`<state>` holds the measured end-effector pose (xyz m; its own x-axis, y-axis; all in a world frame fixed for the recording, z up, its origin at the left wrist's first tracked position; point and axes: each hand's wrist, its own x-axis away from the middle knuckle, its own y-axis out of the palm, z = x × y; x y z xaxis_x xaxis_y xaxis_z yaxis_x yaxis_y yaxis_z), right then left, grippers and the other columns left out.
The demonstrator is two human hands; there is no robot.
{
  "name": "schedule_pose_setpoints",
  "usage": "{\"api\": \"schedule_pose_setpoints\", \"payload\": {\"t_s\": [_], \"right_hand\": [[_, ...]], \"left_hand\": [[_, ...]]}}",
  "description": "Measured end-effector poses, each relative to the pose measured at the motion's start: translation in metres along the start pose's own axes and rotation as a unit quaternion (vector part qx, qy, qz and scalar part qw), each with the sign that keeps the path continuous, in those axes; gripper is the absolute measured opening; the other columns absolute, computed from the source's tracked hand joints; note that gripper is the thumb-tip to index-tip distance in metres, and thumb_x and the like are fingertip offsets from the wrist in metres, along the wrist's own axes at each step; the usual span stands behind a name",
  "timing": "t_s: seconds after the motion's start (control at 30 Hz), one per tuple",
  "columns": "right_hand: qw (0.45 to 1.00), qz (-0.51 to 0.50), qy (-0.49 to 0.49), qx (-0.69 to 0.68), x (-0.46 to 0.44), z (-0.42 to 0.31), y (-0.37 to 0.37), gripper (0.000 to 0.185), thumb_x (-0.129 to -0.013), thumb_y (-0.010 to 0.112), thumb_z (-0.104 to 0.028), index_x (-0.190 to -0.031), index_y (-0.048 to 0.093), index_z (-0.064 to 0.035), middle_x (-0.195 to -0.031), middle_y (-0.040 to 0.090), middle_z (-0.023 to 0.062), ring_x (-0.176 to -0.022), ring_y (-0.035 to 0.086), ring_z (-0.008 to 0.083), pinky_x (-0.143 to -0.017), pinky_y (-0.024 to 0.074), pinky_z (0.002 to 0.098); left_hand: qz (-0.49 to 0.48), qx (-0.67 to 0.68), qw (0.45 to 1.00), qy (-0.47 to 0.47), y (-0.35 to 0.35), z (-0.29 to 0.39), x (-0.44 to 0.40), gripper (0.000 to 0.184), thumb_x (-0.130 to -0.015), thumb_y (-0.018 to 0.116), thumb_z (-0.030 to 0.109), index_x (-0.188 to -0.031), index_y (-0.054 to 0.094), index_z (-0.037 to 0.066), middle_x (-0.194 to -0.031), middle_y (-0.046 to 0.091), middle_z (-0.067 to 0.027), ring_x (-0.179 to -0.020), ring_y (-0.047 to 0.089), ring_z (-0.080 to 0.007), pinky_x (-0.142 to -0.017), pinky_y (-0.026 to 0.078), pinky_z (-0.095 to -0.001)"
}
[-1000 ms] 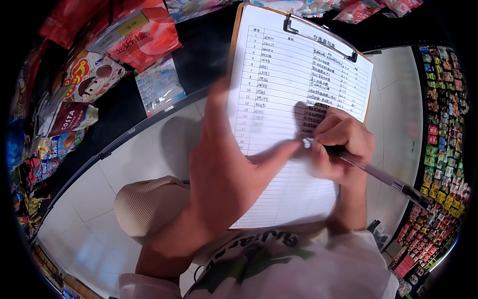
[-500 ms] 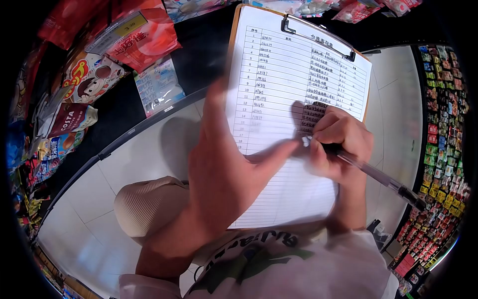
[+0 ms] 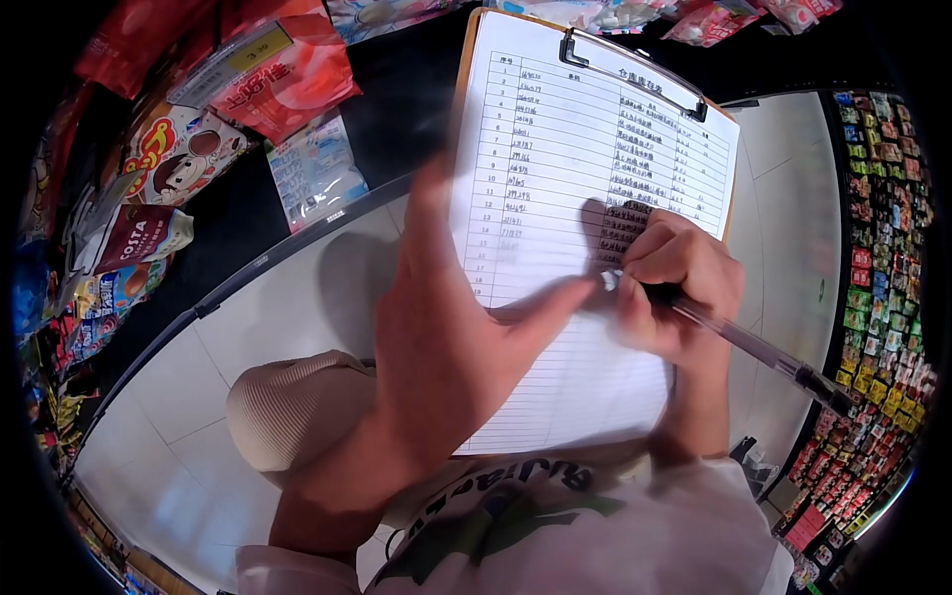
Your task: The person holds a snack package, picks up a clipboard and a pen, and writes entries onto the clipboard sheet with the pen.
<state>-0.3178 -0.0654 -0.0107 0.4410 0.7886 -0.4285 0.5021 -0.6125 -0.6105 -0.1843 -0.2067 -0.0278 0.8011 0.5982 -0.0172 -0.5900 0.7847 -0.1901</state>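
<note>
A wooden clipboard with a metal clip (image 3: 635, 77) bears a printed table sheet (image 3: 555, 149) with handwritten rows in its upper part. My right hand (image 3: 684, 288) is closed around a clear-barrelled pen (image 3: 754, 349), whose tip end is over the middle of the sheet near small white spots. My left hand (image 3: 451, 327) lies along the left edge of the clipboard, its thumb stretched across the paper toward the pen and its fingers apart from the thumb. The fingertips at the board's edge are blurred.
Candy bags, among them a red bag (image 3: 288, 79) and a brown-and-white bag (image 3: 149, 238), stand on a dark shelf (image 3: 397, 109) at the left. Racks of small packets (image 3: 883, 297) line the right. Tiled floor (image 3: 198, 382) and a beige-clad knee (image 3: 293, 407) show below.
The pen's back end has swung slightly during the last second. The clipboard has shifted a little left in view. Both hands keep nearly the same pose.
</note>
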Motion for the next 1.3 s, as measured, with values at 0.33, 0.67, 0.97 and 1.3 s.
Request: {"api": "schedule_pose_setpoints", "payload": {"t_s": [0.33, 0.67, 0.97, 1.3], "right_hand": [[1.000, -0.021, -0.002, -0.007, -0.0010, 0.0024, -0.0004, 0.022, -0.073, 0.070, -0.002, -0.070, 0.049, -0.0069, -0.059, 0.052, 0.0046, -0.051, 0.052, 0.0187, -0.048, 0.0413, 0.0281], [1.000, -0.005, -0.007, -0.006, -0.0022, 0.0009, 0.0018, 0.021, -0.074, 0.069, -0.002, -0.070, 0.049, -0.0065, -0.059, 0.053, 0.0047, -0.050, 0.051, 0.0181, -0.047, 0.0405, 0.0276], [1.000, -0.009, -0.007, -0.008, -0.0008, 0.0006, 0.0008, 0.022, -0.073, 0.070, -0.002, -0.069, 0.049, -0.0063, -0.058, 0.053, 0.0050, -0.051, 0.051, 0.0180, -0.047, 0.0404, 0.0272], [1.000, 0.017, -0.019, -0.017, 0.0011, 0.0036, 0.0009, 0.022, -0.071, 0.071, -0.001, -0.069, 0.050, -0.0058, -0.059, 0.054, 0.0053, -0.050, 0.052, 0.0167, -0.047, 0.0400, 0.0257]], "left_hand": [[0.000, -0.003, 1.000, -0.004, -0.0003, -0.0028, -0.0006, 0.085, -0.070, 0.083, -0.004, -0.140, 0.035, -0.001, -0.121, 0.063, -0.0169, -0.108, 0.064, -0.0200, -0.090, 0.053, -0.0318], [0.000, -0.001, 1.000, -0.002, -0.0023, -0.0015, 0.0002, 0.084, -0.071, 0.083, -0.003, -0.140, 0.035, -0.001, -0.122, 0.063, -0.0168, -0.109, 0.064, -0.0202, -0.090, 0.053, -0.0322], [-0.002, -0.002, 1.000, -0.009, -0.0026, -0.0006, 0.0009, 0.086, -0.070, 0.084, -0.003, -0.141, 0.034, -0.001, -0.122, 0.063, -0.0177, -0.109, 0.065, -0.0210, -0.090, 0.054, -0.0327], [0.000, 0.001, 1.000, -0.002, -0.0017, -0.0005, 0.0014, 0.089, -0.071, 0.084, -0.003, -0.142, 0.032, -0.002, -0.122, 0.063, -0.0180, -0.108, 0.065, -0.0212, -0.090, 0.054, -0.0324]]}}
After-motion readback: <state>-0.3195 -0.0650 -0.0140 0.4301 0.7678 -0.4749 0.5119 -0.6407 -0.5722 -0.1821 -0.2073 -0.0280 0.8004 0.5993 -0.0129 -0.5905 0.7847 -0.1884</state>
